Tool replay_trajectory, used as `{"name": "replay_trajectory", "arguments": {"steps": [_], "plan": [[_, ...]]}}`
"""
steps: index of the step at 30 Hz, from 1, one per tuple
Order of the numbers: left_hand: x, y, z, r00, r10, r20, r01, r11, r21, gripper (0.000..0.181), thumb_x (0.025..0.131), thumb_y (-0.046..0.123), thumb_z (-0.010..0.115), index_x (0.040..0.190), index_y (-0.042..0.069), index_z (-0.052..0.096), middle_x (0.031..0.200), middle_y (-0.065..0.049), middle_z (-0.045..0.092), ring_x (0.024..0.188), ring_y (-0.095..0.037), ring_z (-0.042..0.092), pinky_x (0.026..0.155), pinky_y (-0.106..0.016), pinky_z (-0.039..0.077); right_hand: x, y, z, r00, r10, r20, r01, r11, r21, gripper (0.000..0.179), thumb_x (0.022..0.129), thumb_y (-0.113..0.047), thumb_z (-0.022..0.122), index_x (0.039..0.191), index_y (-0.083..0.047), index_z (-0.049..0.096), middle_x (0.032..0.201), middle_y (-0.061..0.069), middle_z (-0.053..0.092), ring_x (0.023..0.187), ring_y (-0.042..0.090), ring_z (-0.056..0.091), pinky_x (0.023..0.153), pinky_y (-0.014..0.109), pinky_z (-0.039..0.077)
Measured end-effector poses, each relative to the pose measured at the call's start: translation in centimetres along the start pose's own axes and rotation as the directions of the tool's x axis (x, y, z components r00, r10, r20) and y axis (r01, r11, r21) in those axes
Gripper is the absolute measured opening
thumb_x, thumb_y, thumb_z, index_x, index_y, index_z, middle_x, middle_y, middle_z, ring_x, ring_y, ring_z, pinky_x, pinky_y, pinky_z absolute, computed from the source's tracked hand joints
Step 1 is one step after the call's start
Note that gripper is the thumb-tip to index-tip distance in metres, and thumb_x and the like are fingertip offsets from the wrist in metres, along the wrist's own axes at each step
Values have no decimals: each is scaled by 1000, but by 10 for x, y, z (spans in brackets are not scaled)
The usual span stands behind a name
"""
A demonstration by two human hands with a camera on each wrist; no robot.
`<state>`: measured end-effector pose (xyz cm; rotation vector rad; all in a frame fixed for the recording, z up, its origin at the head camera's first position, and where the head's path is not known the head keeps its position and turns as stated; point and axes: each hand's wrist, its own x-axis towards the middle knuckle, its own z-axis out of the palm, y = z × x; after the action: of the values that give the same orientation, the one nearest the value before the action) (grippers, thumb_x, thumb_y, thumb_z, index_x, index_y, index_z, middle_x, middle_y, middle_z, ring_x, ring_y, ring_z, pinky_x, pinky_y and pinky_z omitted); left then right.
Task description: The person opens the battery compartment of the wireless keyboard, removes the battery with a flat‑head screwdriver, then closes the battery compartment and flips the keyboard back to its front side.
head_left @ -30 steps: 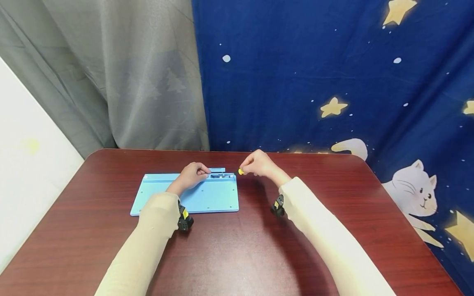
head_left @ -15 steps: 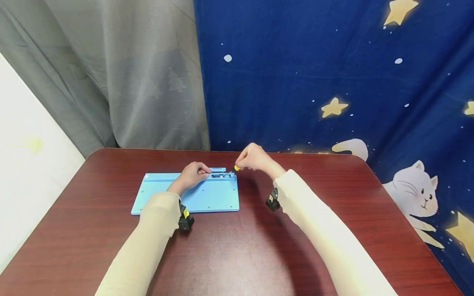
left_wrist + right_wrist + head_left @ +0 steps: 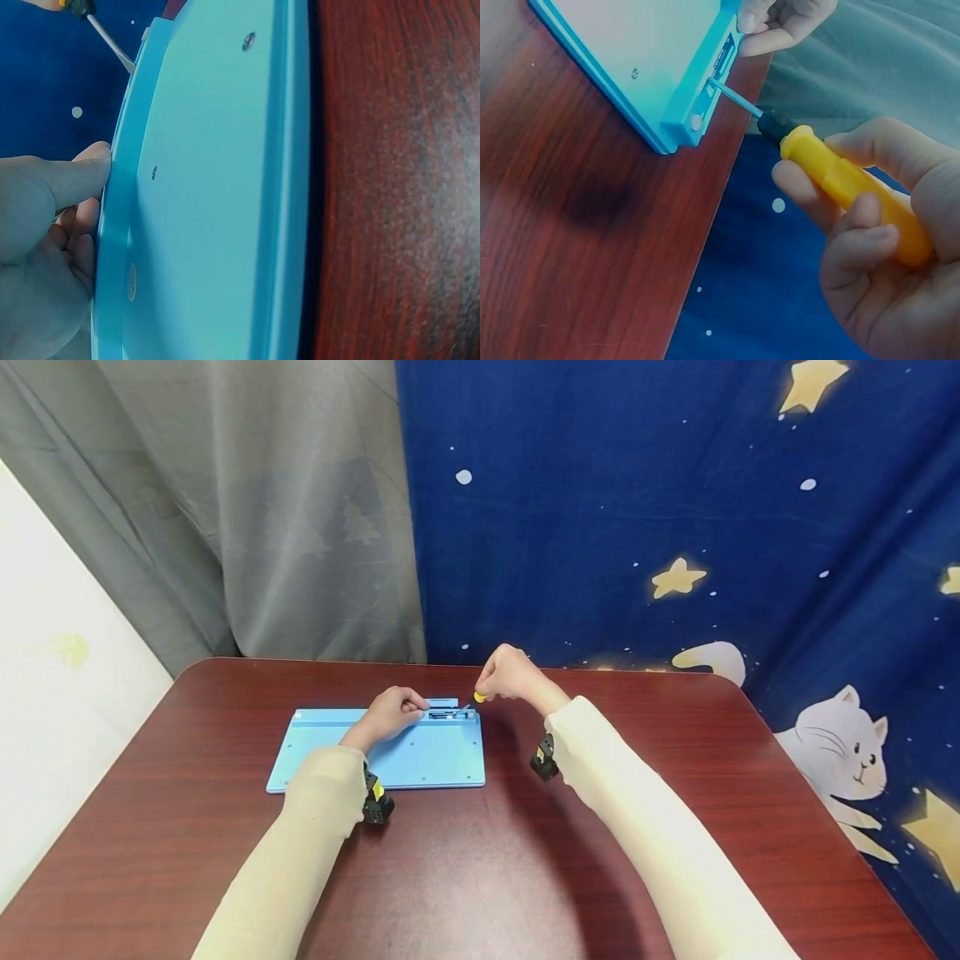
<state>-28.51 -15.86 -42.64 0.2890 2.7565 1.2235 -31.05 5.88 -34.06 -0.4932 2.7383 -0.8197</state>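
Note:
A light blue keyboard (image 3: 420, 760) lies underside up on the table, with small screws in its flat back. Along its thick far ridge is an open battery compartment (image 3: 723, 56). My left hand (image 3: 392, 714) grips this ridge just left of the compartment, thumb on the edge and fingers curled behind. My right hand (image 3: 512, 674) holds a screwdriver (image 3: 836, 176) by its yellow handle, fingers wrapped round it. The screwdriver's metal shaft slants down, its tip at the compartment's right part. In the left wrist view, only the shaft and collar of the screwdriver show clearly.
A small light blue cover piece (image 3: 444, 702) lies just behind the keyboard. The dark red wooden table (image 3: 480, 877) ends close beyond it, with a grey curtain (image 3: 315, 527) and a blue star-patterned curtain (image 3: 570, 527) hanging behind.
My right hand has moved left and away from me, tilting the screwdriver so that its shaft points down into the compartment. My left hand stays on the keyboard.

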Motion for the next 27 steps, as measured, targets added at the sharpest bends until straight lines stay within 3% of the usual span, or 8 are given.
{"name": "replay_trajectory", "arguments": {"steps": [7, 12, 16, 21, 27], "plan": [[3, -2, 2, 1000, 1, -1, -1, 1000, -10, 12, 89, 4, 58, 98, 0, 65, 84, -8, 53, 79, -21, 46, 70, -31, 38, 8, -19, -2, 999, 22, 39, -16, 989, -145, 13, 79, -9, 67, 68, -5, 73, 68, 9, 68, 54, 15, 55, 49, 23, 38], [5, -2, 0, 1000, -1, 3, 1, 1000, -4, 12, 88, 4, 60, 96, 0, 66, 84, -7, 55, 78, -20, 47, 70, -30, 39, 18, -41, -1, 995, 55, 78, -33, 964, -265, 11, 78, -9, 67, 68, -4, 70, 70, 9, 68, 64, 19, 64, 56, 23, 46], [4, 1, -1, 1000, 6, 11, -6, 1000, 0, 12, 87, 4, 60, 96, -1, 66, 86, -8, 57, 79, -20, 48, 71, -30, 40, 23, -51, -1, 991, 90, 100, -57, 953, -297, 8, 77, -7, 68, 70, -3, 68, 72, 8, 67, 71, 22, 65, 65, 27, 51], [3, 2, -2, 1000, -16, 17, 16, 1000, 7, 13, 88, 5, 59, 98, -1, 66, 88, -10, 57, 80, -21, 48, 72, -31, 40, 26, -58, 0, 988, 65, 143, -19, 953, -303, 6, 78, -6, 69, 73, -2, 66, 74, 8, 66, 78, 26, 65, 70, 30, 52], [3, 2, 0, 1000, -21, 15, 21, 1000, 3, 13, 88, 4, 60, 97, -1, 66, 87, -10, 57, 80, -22, 48, 72, -31, 40, 26, -57, 1, 989, 35, 141, 18, 935, -354, 7, 78, -8, 69, 72, -4, 66, 71, 5, 64, 69, 22, 62, 62, 26, 50]]}}
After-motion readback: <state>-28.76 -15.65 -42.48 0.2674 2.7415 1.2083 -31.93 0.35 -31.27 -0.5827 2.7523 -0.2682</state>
